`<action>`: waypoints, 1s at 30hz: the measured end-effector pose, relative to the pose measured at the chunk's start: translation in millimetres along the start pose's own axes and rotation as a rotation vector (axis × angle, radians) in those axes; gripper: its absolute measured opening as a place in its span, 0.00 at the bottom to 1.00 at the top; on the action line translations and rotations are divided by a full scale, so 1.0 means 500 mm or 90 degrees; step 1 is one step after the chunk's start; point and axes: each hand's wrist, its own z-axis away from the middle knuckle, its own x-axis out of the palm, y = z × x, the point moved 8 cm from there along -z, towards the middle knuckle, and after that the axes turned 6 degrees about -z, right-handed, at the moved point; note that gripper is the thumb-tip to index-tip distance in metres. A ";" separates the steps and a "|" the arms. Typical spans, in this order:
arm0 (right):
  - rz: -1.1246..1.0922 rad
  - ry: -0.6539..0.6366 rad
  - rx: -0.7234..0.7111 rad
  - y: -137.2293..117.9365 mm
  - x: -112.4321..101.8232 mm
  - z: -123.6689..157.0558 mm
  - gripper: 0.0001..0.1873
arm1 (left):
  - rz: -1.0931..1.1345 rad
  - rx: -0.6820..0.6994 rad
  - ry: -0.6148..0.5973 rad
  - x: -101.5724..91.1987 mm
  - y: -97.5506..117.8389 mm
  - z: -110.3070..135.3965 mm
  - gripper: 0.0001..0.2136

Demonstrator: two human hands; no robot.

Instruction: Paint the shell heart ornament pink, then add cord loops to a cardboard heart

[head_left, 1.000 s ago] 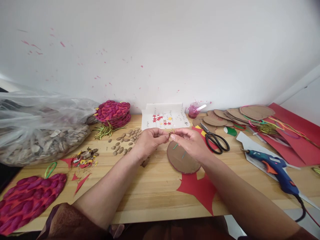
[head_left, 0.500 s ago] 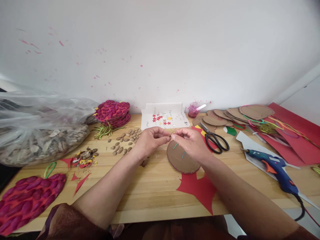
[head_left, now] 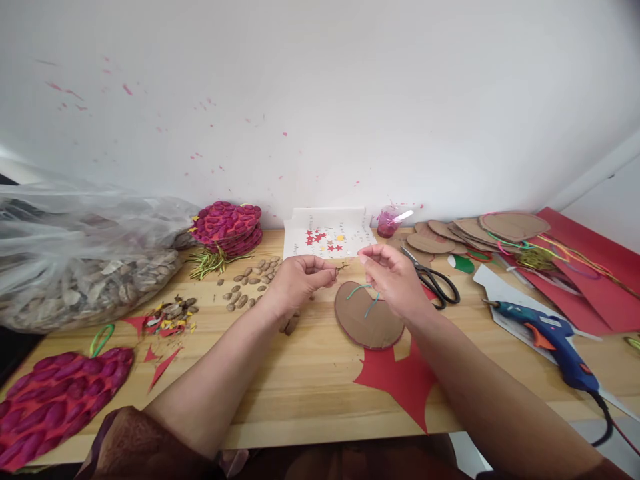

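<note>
My left hand [head_left: 303, 283] is closed in a pinch, with a short, thin, brownish-olive strand [head_left: 343, 266] poking out from its fingertips. My right hand [head_left: 393, 277] is also pinched, a little apart from the left; what its fingertips hold, if anything, is too small to make out. Below the right hand lies a round cardboard piece [head_left: 363, 320] with a dark pinkish edge and a teal string [head_left: 371, 307] on it. The cardboard overlaps a cut red sheet [head_left: 397, 383]. Black-handled scissors [head_left: 437, 283] rest just beyond my right hand.
Loose brown seeds [head_left: 243, 283] lie left of my hands. Paper with small stars [head_left: 325, 241] and a cup [head_left: 387, 223] stand by the wall. A blue glue gun [head_left: 555, 337] and cardboard discs [head_left: 470, 230] are right; a seed bag [head_left: 115, 280] and magenta heart [head_left: 65, 393] are left.
My hands have drawn apart: the right has moved to the right, off the small strand, which stays in my left fingers. More of the cardboard and teal string now shows.
</note>
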 end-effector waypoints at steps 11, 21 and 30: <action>0.072 -0.148 -0.018 -0.016 0.041 0.016 0.15 | 0.081 -0.030 -0.013 0.001 0.001 -0.001 0.17; -0.113 -0.153 0.109 0.026 0.054 0.020 0.15 | 0.028 0.012 -0.029 0.008 0.009 0.005 0.11; -0.186 -0.116 0.109 0.016 0.051 0.019 0.17 | 0.010 0.014 -0.021 0.005 0.001 0.000 0.12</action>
